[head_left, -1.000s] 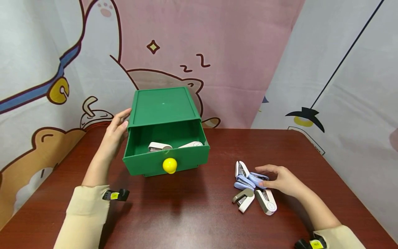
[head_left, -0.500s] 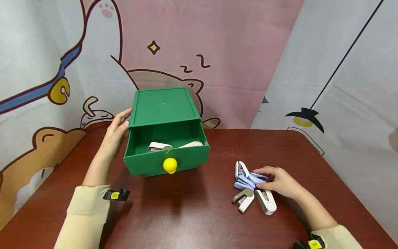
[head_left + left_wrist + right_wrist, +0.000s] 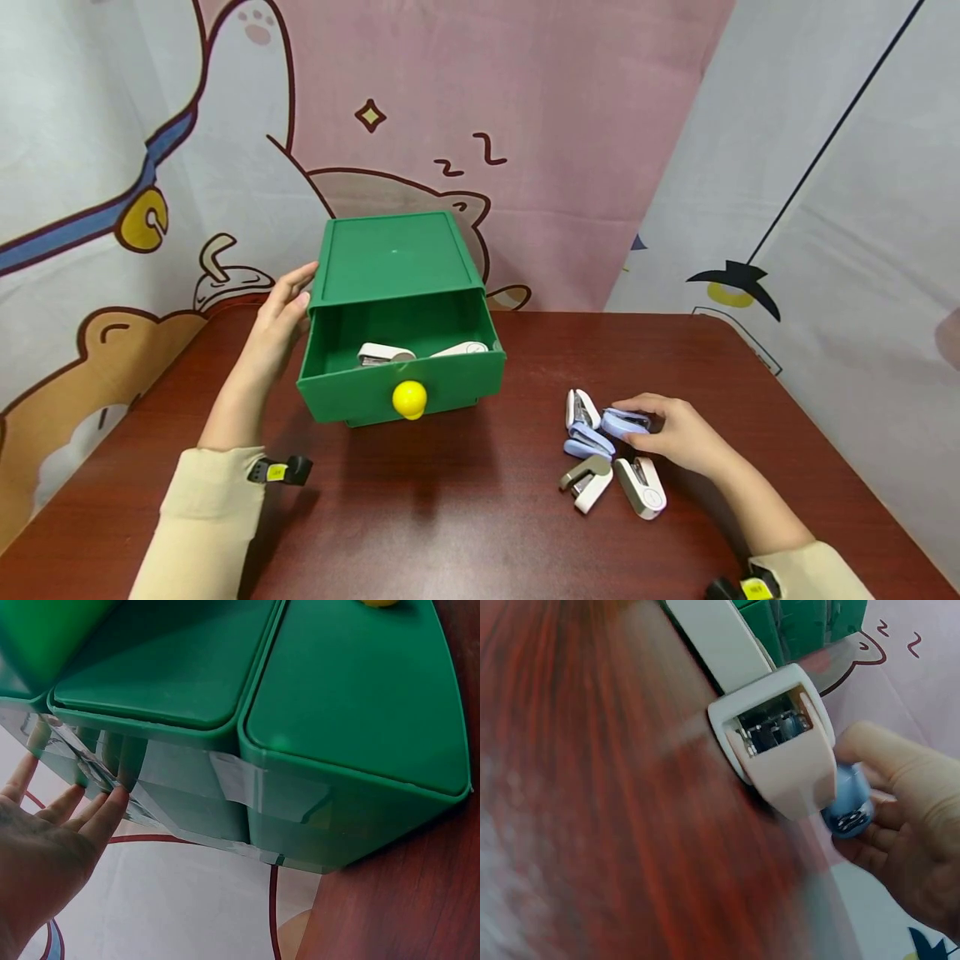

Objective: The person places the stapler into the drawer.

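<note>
My left hand (image 3: 276,327) rests its fingers, mostly straight, against the left side of a green drawer box (image 3: 397,258). In the left wrist view those fingertips touch the clear-taped side wall. The top drawer (image 3: 341,398), with a yellow knob (image 3: 409,400), is pulled out and holds a white stapler (image 3: 386,352) and another white stapler (image 3: 461,348). On the right, my right hand (image 3: 686,437) pinches a light blue stapler (image 3: 624,422) between thumb and fingers. The right wrist view shows this blue stapler (image 3: 851,799) partly hidden behind a white stapler (image 3: 795,769).
Close by lie a white stapler (image 3: 582,408), another light blue stapler (image 3: 588,440), a grey-and-white stapler (image 3: 588,482) and a white one (image 3: 642,489) on the brown table (image 3: 450,533). A printed curtain (image 3: 570,150) hangs behind the table.
My right hand has closed its fingers on the light blue stapler, which has shifted slightly away from the other blue one. The left hand and the box have not moved.
</note>
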Demonstrator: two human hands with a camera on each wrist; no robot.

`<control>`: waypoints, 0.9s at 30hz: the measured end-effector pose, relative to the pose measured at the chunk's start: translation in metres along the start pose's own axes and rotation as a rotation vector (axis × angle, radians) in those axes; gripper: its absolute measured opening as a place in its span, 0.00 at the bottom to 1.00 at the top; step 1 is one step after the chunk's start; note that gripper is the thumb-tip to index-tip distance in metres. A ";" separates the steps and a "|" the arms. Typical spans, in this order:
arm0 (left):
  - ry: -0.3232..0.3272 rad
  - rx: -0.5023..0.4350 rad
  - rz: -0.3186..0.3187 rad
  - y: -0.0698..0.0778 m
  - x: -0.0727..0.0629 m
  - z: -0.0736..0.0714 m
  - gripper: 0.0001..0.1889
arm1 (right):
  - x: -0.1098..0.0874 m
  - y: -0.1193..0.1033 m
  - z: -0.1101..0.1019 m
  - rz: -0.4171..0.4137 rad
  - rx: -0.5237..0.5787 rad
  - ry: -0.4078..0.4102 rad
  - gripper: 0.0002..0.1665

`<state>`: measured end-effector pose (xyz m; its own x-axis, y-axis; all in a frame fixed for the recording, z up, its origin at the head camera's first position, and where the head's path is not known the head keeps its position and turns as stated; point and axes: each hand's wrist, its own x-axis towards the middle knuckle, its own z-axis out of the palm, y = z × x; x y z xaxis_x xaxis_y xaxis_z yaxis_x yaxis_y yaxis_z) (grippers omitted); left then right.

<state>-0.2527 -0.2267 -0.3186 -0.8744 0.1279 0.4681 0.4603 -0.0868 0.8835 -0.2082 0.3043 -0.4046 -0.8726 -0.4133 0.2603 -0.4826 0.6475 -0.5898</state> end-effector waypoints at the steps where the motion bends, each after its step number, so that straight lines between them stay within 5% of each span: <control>1: 0.000 0.000 0.000 0.000 0.000 0.000 0.25 | 0.001 -0.002 -0.001 -0.006 0.005 0.012 0.22; 16: -0.006 0.000 0.007 -0.002 0.001 -0.001 0.25 | 0.019 -0.057 -0.012 -0.083 0.026 0.178 0.25; 27: -0.003 -0.002 0.006 0.000 0.000 -0.001 0.25 | 0.038 -0.102 -0.015 -0.229 0.107 0.240 0.26</control>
<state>-0.2532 -0.2271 -0.3185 -0.8713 0.1299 0.4731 0.4649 -0.0898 0.8808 -0.1929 0.2324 -0.3227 -0.7412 -0.3695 0.5604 -0.6687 0.4794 -0.5684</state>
